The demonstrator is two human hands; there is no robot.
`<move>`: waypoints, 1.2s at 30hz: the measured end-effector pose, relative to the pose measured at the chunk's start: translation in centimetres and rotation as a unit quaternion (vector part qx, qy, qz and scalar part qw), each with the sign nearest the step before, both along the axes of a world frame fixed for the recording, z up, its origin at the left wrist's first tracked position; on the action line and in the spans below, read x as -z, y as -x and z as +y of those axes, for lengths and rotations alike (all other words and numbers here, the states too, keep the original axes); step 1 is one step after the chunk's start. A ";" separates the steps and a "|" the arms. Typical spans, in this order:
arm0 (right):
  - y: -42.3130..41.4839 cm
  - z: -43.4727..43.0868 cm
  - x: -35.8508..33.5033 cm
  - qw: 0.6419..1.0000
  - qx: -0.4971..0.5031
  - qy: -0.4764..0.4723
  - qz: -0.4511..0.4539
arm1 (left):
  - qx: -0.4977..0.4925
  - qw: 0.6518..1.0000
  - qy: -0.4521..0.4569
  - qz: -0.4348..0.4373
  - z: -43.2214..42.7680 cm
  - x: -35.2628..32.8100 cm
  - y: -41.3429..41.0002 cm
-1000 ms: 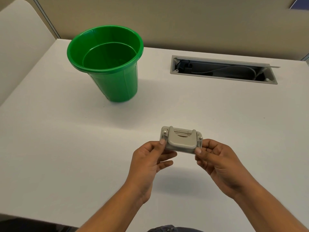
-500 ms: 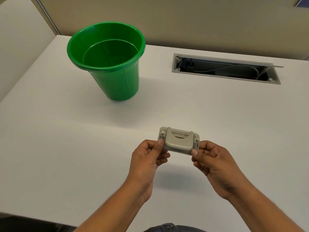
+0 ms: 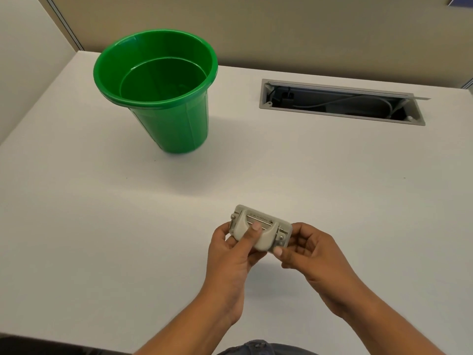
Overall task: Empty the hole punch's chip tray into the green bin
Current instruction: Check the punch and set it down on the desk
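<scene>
A small grey hole punch point(image 3: 266, 222) is held above the white table point(image 3: 102, 226) near its front edge, lever side up. My left hand point(image 3: 230, 254) grips its left end, with the thumb laid across the lever. At the right end, my right hand point(image 3: 309, 254) pinches the lower corner between thumb and fingers. The chip tray on the underside is hidden. A green bin point(image 3: 163, 108) stands upright at the back left of the table, well apart from the punch; its inside looks bare.
An open cable slot point(image 3: 340, 102) with wires inside is set into the table at the back right. Beige partition walls point(image 3: 281, 29) close off the back and left sides. The table's front edge runs just below my forearms.
My left thumb has slid from the punch's left end onto the middle of the lever. The punch has tilted slightly and my right fingers have shifted to its lower right corner.
</scene>
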State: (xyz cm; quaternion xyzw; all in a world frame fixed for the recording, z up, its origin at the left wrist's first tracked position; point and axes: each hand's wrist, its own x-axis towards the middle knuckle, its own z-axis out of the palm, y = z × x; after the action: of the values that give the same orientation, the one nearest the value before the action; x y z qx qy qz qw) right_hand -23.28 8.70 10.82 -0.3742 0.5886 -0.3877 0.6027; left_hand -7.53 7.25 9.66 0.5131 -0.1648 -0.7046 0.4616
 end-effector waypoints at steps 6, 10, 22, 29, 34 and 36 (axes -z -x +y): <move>0.7 -0.7 -0.3 0.998 -0.004 -0.019 -0.058 | -0.002 1.000 0.023 -0.021 0.1 0.3 0.0; 1.5 -1.3 -0.4 0.997 -0.016 -0.051 -0.057 | 0.019 0.997 0.047 -0.062 0.0 0.0 -0.1; 0.3 -0.6 1.2 0.996 0.040 -0.072 -0.030 | 0.038 0.980 0.060 -0.184 0.0 0.1 -0.2; 0.0 -0.1 1.8 0.994 -0.015 -0.101 -0.038 | 0.121 0.955 0.076 -0.260 -0.6 0.9 -1.4; 0.8 -1.5 2.2 0.993 -0.003 -0.096 -0.070 | 0.265 0.928 0.104 -0.240 -2.8 1.3 -3.2; 0.9 -2.2 2.4 0.990 -0.001 -0.103 -0.097 | 0.297 0.917 0.106 -0.244 -3.4 1.7 -3.6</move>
State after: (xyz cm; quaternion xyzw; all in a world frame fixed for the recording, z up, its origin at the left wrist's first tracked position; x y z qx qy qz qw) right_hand -24.14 6.54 8.38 -0.2712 0.5639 -0.3586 0.6928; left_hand -3.97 3.81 7.94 0.5445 -0.4908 -0.6410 0.2278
